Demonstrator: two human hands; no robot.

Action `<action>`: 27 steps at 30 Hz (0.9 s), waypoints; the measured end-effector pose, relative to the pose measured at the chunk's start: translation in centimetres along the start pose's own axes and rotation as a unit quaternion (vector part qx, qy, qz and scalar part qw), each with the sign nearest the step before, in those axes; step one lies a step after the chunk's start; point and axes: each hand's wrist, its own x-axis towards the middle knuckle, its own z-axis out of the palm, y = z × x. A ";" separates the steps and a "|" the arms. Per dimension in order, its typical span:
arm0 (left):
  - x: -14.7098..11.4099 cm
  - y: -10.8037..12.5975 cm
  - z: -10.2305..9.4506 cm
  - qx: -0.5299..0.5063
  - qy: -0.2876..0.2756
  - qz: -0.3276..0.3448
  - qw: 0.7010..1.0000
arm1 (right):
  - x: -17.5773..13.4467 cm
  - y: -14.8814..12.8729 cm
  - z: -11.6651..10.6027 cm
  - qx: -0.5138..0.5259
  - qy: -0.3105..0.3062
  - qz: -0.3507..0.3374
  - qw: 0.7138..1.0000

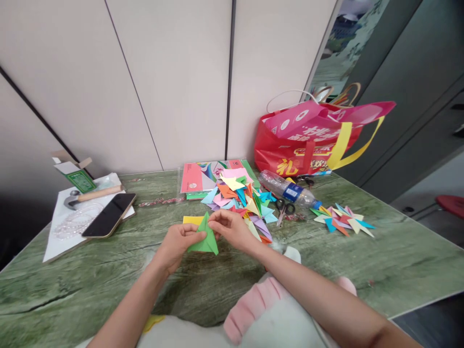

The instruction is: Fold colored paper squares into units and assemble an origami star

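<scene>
A folded piece of green paper (204,244), pointed at the top, is held up between both hands over the table. My left hand (179,244) pinches its left side, thumb laid across the front. At its upper right edge, the thumb and fingers of my right hand (232,229) are closed on the paper. Behind it lies a yellow sheet (192,220), partly hidden by the green paper. Just beyond my hands is a heap of folded coloured paper pieces (250,200), lying partly on a packet of coloured paper (195,179).
Scissors (283,209), a plastic bottle (290,188) and a paper star shape (344,220) are to the right. A red bag (300,140) stands at the back. On the left are a phone (110,215), a hammer (94,193) and a green box (78,176). A plush toy (261,309) sits in front.
</scene>
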 end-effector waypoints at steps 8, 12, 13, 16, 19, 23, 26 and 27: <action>0.3 0.1 -1.0 -0.039 0.005 -0.012 0.999 | 0.0 0.2 -0.3 -0.032 -0.043 0.009 0.999; 0.2 0.1 -1.1 -0.035 0.006 -0.011 0.999 | -0.1 0.3 -0.5 -0.078 -0.044 -0.004 0.996; 0.2 0.1 -1.1 -0.029 0.011 -0.008 0.999 | -0.1 0.3 -0.5 -0.083 -0.043 -0.007 0.996; 0.2 0.1 -1.0 -0.007 0.022 0.001 1.000 | -0.2 0.2 -0.6 -0.089 -0.044 -0.018 0.995; 0.2 0.1 -0.9 0.013 0.014 0.013 1.000 | -0.2 0.2 -0.6 -0.087 -0.045 -0.020 0.995; 0.2 0.1 -0.8 0.028 0.020 0.027 0.999 | -0.2 0.1 -0.7 -0.076 -0.053 -0.013 0.996; 0.1 0.3 -0.7 0.040 0.017 0.025 0.999 | -0.2 0.0 -0.7 -0.077 -0.051 -0.004 0.996; 0.0 0.3 -0.7 0.046 0.011 0.021 0.999 | -0.2 0.0 -0.7 -0.077 -0.049 0.001 0.996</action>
